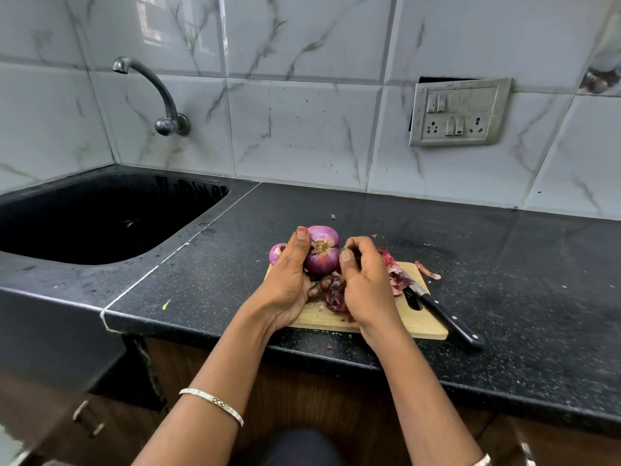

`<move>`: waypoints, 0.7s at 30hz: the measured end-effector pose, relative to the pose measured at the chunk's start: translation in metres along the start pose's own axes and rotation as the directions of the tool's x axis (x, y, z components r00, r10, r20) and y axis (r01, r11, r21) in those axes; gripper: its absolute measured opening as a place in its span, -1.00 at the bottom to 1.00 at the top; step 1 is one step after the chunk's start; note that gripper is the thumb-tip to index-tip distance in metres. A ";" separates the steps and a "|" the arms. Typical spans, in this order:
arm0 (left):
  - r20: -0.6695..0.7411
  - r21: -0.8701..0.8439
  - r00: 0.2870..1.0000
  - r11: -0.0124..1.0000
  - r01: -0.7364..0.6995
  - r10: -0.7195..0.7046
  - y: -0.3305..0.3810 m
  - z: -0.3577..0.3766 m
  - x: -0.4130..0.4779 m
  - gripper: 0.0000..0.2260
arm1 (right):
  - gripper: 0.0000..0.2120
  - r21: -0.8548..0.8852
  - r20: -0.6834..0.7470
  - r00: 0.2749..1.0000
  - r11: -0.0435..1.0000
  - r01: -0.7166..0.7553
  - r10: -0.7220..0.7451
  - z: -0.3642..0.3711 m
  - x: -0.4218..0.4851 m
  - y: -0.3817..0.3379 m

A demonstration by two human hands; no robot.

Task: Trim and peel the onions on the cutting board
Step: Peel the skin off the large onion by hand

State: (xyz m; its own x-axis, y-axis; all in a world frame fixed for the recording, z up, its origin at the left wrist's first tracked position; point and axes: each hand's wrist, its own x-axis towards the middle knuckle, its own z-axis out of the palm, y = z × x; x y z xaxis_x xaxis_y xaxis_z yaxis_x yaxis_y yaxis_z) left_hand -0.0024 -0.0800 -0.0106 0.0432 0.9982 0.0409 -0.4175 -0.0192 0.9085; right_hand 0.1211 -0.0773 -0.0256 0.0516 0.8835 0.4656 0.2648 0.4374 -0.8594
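My left hand (290, 280) grips a large purple onion (322, 252) above the wooden cutting board (416, 319), its root end turned toward me. My right hand (364, 280) is beside the onion with curled fingers, pinching at its skin on the right side. A smaller onion (276, 253) peeks out behind my left hand at the board's far left corner. Loose purple peels (396, 279) lie on the board under and right of my right hand. A black-handled knife (447, 317) rests across the board's right end.
A dark sink (100, 220) with a wall tap (158, 95) lies to the left. A peel scrap (426, 270) sits on the black counter (504, 264) right of the board. A switch panel (458, 112) hangs on the tiled wall.
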 end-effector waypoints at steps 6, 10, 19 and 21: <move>-0.007 -0.058 1.000 0.998 0.023 -0.023 0.003 -0.001 -0.002 -0.44 | -0.90 0.051 -0.067 0.997 0.998 -0.024 0.027 -0.002 -0.003 -0.005; -0.026 -0.085 0.999 0.996 0.025 -0.027 0.005 0.001 -0.002 -0.47 | -0.74 -0.037 -0.277 0.960 0.999 0.024 -0.033 -0.011 -0.004 -0.009; 0.000 -0.130 1.000 0.991 -0.010 0.010 0.002 0.000 0.001 -0.35 | -0.92 -0.136 -0.240 0.937 0.965 0.226 -0.253 -0.011 -0.008 -0.018; 0.039 -0.131 0.999 0.991 -0.022 0.027 0.002 -0.001 0.002 -0.38 | -0.85 -0.182 -0.188 0.937 0.948 0.262 -0.295 -0.008 -0.009 -0.019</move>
State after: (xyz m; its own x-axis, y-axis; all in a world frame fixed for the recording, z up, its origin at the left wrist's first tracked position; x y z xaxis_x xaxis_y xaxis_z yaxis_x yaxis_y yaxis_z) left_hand -0.0042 -0.0776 -0.0093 0.0669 0.9944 0.0814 -0.5335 -0.0333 0.8451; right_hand 0.1234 -0.0947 -0.0116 0.1516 0.6667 0.7298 0.4401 0.6156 -0.6537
